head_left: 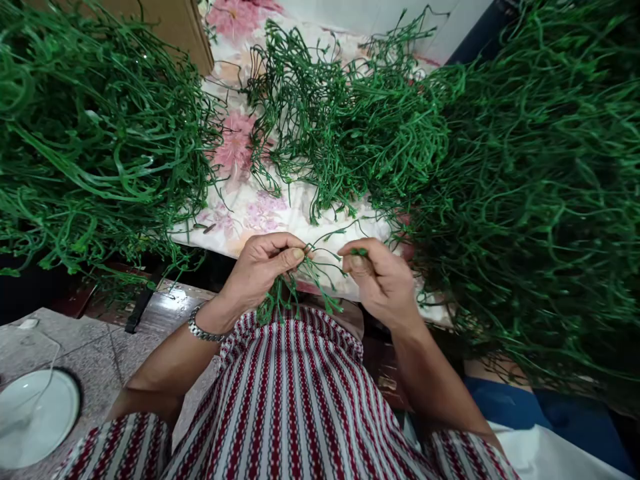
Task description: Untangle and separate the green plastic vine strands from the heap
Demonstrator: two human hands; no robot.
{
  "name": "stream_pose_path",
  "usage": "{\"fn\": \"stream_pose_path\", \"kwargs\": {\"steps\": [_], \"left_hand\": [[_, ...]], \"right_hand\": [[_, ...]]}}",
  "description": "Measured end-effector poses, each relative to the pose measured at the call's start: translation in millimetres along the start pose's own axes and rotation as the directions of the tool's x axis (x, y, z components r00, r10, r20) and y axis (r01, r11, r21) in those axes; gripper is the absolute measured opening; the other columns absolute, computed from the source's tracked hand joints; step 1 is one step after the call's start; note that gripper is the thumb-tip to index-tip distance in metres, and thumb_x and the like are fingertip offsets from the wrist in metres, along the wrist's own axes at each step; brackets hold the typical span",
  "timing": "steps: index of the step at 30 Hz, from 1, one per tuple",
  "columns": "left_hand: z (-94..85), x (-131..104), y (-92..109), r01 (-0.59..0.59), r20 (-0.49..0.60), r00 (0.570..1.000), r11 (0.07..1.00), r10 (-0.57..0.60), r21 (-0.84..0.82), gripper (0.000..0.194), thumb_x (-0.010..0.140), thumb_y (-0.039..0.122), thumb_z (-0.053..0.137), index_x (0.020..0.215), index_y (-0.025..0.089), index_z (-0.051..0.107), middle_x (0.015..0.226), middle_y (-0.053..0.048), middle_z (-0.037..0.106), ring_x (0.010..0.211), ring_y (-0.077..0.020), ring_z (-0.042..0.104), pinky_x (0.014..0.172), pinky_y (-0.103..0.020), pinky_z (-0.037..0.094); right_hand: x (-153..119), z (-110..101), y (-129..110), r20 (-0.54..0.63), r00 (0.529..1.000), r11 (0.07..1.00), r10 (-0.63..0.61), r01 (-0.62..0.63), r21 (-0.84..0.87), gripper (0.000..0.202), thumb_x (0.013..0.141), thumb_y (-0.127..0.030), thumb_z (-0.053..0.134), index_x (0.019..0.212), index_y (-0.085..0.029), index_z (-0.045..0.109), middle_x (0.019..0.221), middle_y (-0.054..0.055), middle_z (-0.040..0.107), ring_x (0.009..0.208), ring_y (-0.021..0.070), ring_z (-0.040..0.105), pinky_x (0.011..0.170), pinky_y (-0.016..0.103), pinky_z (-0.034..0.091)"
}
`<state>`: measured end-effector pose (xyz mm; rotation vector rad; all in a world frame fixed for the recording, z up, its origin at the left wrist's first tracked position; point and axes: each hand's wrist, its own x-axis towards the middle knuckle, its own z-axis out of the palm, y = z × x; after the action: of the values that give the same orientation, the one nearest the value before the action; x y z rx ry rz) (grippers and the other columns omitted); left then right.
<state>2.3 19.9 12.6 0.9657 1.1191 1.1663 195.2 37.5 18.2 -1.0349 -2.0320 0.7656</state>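
Near the table's front edge, my left hand [265, 270] pinches a small bunch of thin green stems [313, 267] between thumb and fingers; part of the bunch hangs below the hand. Just to the right, my right hand [383, 280] is closed, with a small green piece [359, 252] between its thumb and forefinger. A gap separates the two hands, and a few stem ends of the bunch reach toward the right fingertips. Beyond the hands, a loose tangle of green stems [350, 127] lies on the floral cloth [270, 207].
Large heaps of green stems stand at the left [95, 147] and right [535, 187]. A cardboard box [175, 33] is behind the left heap. On the lower left are a round white lid [37, 417] and a cable. Blue material [505, 403] shows at the lower right.
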Motion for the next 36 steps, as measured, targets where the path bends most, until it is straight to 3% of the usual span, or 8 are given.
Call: {"fn": "stream_pose_path", "kwargs": {"steps": [6, 11, 16, 19, 22, 26, 30, 36], "left_hand": [[-0.6, -3.8, -9.0, -0.077, 0.074, 0.995, 0.995, 0.072, 0.057, 0.017, 0.075, 0.031, 0.066, 0.079, 0.015, 0.068, 0.071, -0.002, 0.065, 0.061, -0.0102, 0.054, 0.058, -0.021, 0.043], [0.3, -7.3, -14.0, -0.153, 0.101, 0.985, 0.974, 0.138, 0.165, 0.012, 0.078, 0.027, 0.063, 0.078, 0.015, 0.066, 0.066, 0.0, 0.058, 0.06, -0.0089, 0.05, 0.057, -0.019, 0.041], [0.9, -5.3, -14.6, -0.069, 0.186, 0.981, 0.997, 0.062, 0.028, 0.018, 0.077, 0.032, 0.064, 0.075, 0.015, 0.06, 0.064, 0.001, 0.052, 0.058, -0.009, 0.047, 0.052, -0.02, 0.038], [-1.1, -4.3, -13.3, -0.114, 0.253, 0.963, 0.992, 0.095, 0.061, 0.018, 0.076, 0.032, 0.064, 0.075, 0.015, 0.058, 0.065, 0.002, 0.05, 0.059, -0.0088, 0.045, 0.054, -0.02, 0.036], [-2.3, -5.2, -12.6, -0.181, 0.31, 0.941, 0.975, 0.135, 0.125, 0.015, 0.079, 0.027, 0.061, 0.071, 0.015, 0.056, 0.064, 0.003, 0.048, 0.059, -0.0081, 0.042, 0.056, -0.021, 0.034], [3.0, -8.0, -17.5, -0.234, 0.227, 0.951, 0.97, 0.212, 0.073, 0.014, 0.08, 0.022, 0.06, 0.07, 0.015, 0.053, 0.067, 0.002, 0.046, 0.064, -0.0087, 0.041, 0.059, -0.021, 0.032], [11.2, -8.5, -21.9, -0.104, 0.031, 0.993, 0.967, 0.114, -0.232, 0.015, 0.08, 0.022, 0.059, 0.07, 0.015, 0.051, 0.068, 0.002, 0.044, 0.063, -0.0079, 0.039, 0.056, -0.02, 0.032], [8.3, -7.6, -14.8, 0.148, 0.123, 0.987, 0.905, -0.107, -0.399, 0.02, 0.072, 0.025, 0.068, 0.065, 0.015, 0.052, 0.06, 0.003, 0.043, 0.049, -0.0045, 0.037, 0.043, -0.016, 0.028]], "right_hand": [[6.4, 17.4, -0.5, 0.13, 0.987, 0.995, -0.098, 0.097, 0.016, 0.034, 0.085, -0.041, 0.054, 0.107, -0.014, 0.055, 0.085, 0.006, 0.056, 0.078, 0.0156, 0.054, 0.069, 0.028, 0.044], [3.2, 24.4, 2.2, 0.174, 0.978, 0.993, -0.119, 0.119, 0.01, 0.021, 0.085, -0.035, 0.055, 0.08, -0.015, 0.054, 0.069, 0.0, 0.051, 0.066, 0.0122, 0.048, 0.06, 0.024, 0.039], [0.9, 27.1, 1.0, 0.196, 0.972, 0.987, -0.133, 0.112, 0.115, 0.021, 0.087, -0.029, 0.054, 0.072, -0.016, 0.048, 0.063, -0.003, 0.045, 0.056, 0.0076, 0.04, 0.053, 0.02, 0.032], [0.9, 27.7, 1.9, 0.227, 0.964, 0.986, -0.141, 0.116, 0.117, 0.028, 0.087, -0.026, 0.051, 0.063, -0.017, 0.039, 0.057, -0.006, 0.034, 0.05, 0.0058, 0.03, 0.049, 0.02, 0.025], [0.3, 29.0, 3.8, 0.285, 0.943, 0.984, -0.17, 0.147, 0.1, 0.025, 0.088, -0.025, 0.049, 0.066, -0.017, 0.039, 0.059, -0.005, 0.036, 0.051, 0.0059, 0.033, 0.05, 0.02, 0.026], [1.2, 31.7, 2.3, 0.304, 0.941, 0.988, -0.146, 0.124, 0.092, 0.026, 0.088, -0.026, 0.049, 0.065, -0.017, 0.04, 0.058, -0.005, 0.037, 0.051, 0.0058, 0.035, 0.05, 0.02, 0.026], [1.7, 36.3, -2.1, 0.26, 0.963, 0.979, -0.076, 0.023, 0.2, 0.028, 0.089, -0.028, 0.05, 0.064, -0.017, 0.043, 0.056, -0.005, 0.036, 0.051, 0.0056, 0.034, 0.05, 0.019, 0.028], [-2.3, 38.6, -3.4, 0.293, 0.956, 0.93, -0.019, -0.091, 0.357, 0.023, 0.09, -0.03, 0.048, 0.076, -0.015, 0.058, 0.064, -0.001, 0.054, 0.057, 0.0074, 0.047, 0.054, 0.019, 0.038]]}}
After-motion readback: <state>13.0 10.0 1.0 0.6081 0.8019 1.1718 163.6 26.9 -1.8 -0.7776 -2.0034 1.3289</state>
